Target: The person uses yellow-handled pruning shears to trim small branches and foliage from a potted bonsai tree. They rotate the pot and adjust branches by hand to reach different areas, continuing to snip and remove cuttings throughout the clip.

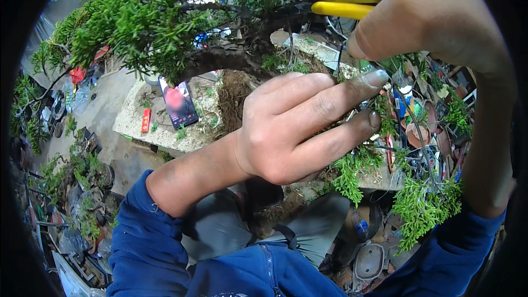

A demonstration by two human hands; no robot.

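Well, the tree (132, 27) sits right in front of me, its dark trunk (212, 63) slanting over the brown root ball (234, 96) and its foliage spreading across the top left; I judge it stands this close so that both hands can get in among the branches without stretching. My right hand (421, 16) is closed on the yellow handles (344, 10) of a tool, fingers on the far side and thumb on the near one, and the grip comes from above, probably to leave the dark head free to point in at the branch. Just what that head bites on is lost in shadow. My left hand (283, 126) lies below it, back upward, one finger curled and two reaching to the right, slightly parted; the thumb is hidden, so I cannot tell whether it pinches anything. It seems placed there to steady things near the work. Beyond my fingers a green sprig (426, 206) hangs by my right forearm. Under the tree is a pale slab (129, 113), where a phone (179, 102) lies face up beside a small red packet (146, 120), off to the left, likely to stay visible yet out of my arms' way. My knees are tucked close to the slab, which I take to bring me near enough; a pot (369, 261) and a bottle (360, 225) lie lower right.
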